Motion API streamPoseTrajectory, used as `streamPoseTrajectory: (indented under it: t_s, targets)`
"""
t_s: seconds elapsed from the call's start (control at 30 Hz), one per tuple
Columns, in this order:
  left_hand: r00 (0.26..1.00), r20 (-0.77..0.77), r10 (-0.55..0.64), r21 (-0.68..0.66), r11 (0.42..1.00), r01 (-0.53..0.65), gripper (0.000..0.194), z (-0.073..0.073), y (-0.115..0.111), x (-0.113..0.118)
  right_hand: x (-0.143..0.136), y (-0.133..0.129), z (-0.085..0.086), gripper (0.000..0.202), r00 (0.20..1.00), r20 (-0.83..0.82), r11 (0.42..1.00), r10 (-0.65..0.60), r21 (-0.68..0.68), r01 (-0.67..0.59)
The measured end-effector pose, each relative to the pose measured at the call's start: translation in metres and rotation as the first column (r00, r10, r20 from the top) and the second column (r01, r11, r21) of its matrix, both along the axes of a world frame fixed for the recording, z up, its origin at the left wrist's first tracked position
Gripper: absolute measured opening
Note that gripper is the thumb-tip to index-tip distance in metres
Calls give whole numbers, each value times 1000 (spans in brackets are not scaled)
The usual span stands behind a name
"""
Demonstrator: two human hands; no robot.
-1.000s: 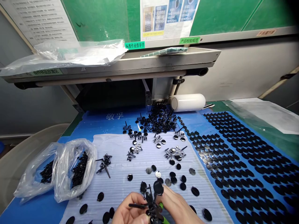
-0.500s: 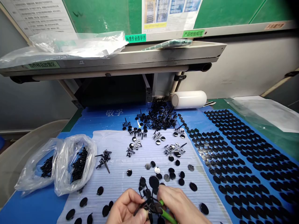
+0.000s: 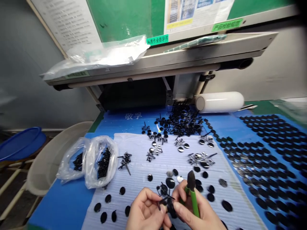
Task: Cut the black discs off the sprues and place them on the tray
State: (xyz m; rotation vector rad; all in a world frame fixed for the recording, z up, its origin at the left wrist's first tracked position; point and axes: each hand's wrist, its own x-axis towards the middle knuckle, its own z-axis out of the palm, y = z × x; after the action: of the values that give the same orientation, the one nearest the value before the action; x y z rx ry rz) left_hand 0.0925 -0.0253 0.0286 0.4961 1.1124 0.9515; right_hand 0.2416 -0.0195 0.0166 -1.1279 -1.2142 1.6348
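**Handling of a branched black part held between two hands**

The black moulded cluster (image 3: 164, 189) is held just above the ribbed pale sheet (image 3: 141, 183), at the near side of the worktop (image 3: 262, 109). The left hand (image 3: 148, 212) is closed on it, thumb and fingertips pinching the thin stems (image 3: 159, 205). The right hand (image 3: 200, 209) is wrapped around green-handled cutters (image 3: 194, 203), whose dark blades point up and away from the cluster; its thumb and forefinger lie close against the cluster's other side, though contact there cannot be told for certain. The two hands are near each other, with the cluster between them.

Judged from its slender form and gloss, the cluster should be very light and fairly stiff, probably plastic. The stems are likely to flex slightly, then snap if bent hard, and are the best place to take hold. The attached discs (image 3: 170, 182) look smooth and probably slippery; their faces could scratch or take fingerprints, so any touch is better kept to the rim. The cutters, heavier than the part, could mark a disc if the blades brushed it.

Similar loose discs (image 3: 226, 205) lie scattered on the sheet. More clusters form a tangled pile (image 3: 185, 123), where stems may catch on one another; lifting one by a free stem should limit rubbing.
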Motion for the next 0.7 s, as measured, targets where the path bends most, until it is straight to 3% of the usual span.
streamPoseTrajectory:
  t_s: [0.2, 0.27, 0.33, 0.4, 0.43, 0.47, 0.5, 0.57, 0.63, 0.7]
  targets:
    - [990, -75, 122, 119, 987, -112, 41, 0, 3, -13, -34, 17, 6, 20, 991, 112, 995, 76, 56, -83]
    - [981, -122, 152, 154, 979, -133, 40, -1, 2, -21, -44, 20, 8, 21, 996, 79, 996, 50, 64, -56]
    - [937, -281, 206, 206, 967, -150, 35, -4, 4, -35, -51, 23, 10, 21, 998, 67, 998, -12, 66, 8]
    - [759, -580, 296, 296, 945, -142, 26, -6, 11, -60, -54, 26, 14, 21, 996, 71, 997, -53, 65, 48]
    - [599, -722, 346, 348, 930, -117, 22, -7, 17, -75, -55, 27, 16, 21, 995, 77, 996, -62, 65, 57]
    - [388, -843, 373, 376, 924, -71, 21, -8, 24, -91, -55, 28, 19, 20, 995, 83, 996, -61, 68, 55]
    - [321, -866, 385, 387, 920, -60, 21, -7, 31, -106, -54, 28, 21, 20, 994, 92, 996, -59, 70, 52]
    - [275, -877, 394, 404, 915, -21, 21, -3, 43, -128, -52, 27, 27, 20, 992, 116, 997, -53, 70, 45]
    - [284, -882, 376, 393, 919, 5, 24, 4, 46, -130, -50, 26, 31, 19, 989, 138, 997, -56, 65, 47]
    - [415, -847, 332, 365, 931, -1, 30, 11, 38, -111, -48, 24, 33, 18, 987, 145, 997, -63, 46, 57]
